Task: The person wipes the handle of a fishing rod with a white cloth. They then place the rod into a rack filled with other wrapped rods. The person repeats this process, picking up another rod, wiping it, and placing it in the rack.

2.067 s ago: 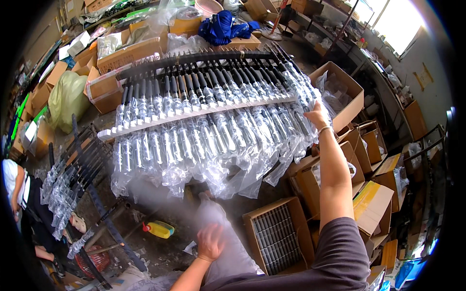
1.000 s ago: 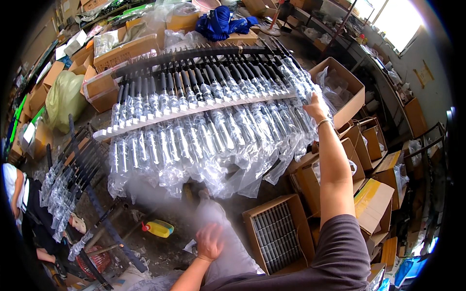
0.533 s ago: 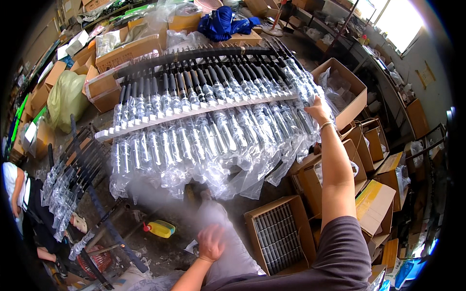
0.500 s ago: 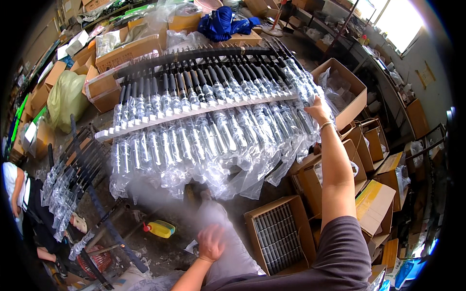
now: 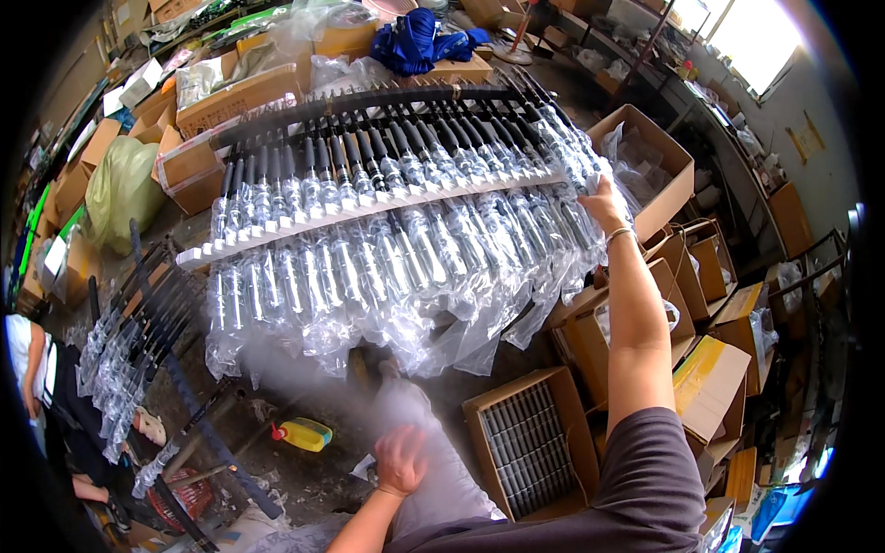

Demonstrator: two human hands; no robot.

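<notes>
My right hand [image 5: 604, 210] reaches out to the right end of a long row of rods [image 5: 406, 249]. Its fingers are closed round the outermost plastic-wrapped rod [image 5: 579, 157]. Black grips show above the clear wrapping on the rods, and loose plastic hangs from their lower ends. A white slotted strip [image 5: 304, 221] runs across the row, with the rods side by side along it. My left hand [image 5: 402, 459] lies over my thigh with its fingers loosely apart, holding nothing I can see; a hazy blur softens its outline.
A carton of dark cylindrical pieces [image 5: 530, 442] stands on the floor beside my leg. Open cartons [image 5: 668, 184] crowd the right side. A yellow bottle [image 5: 304, 434] lies at lower left, near another rack of wrapped rods [image 5: 124, 369]. A person [image 5: 32, 359] is at the far left.
The view has shifted very slightly. Both hands keep their places, the right one still on the end rod and the left one over my thigh.
</notes>
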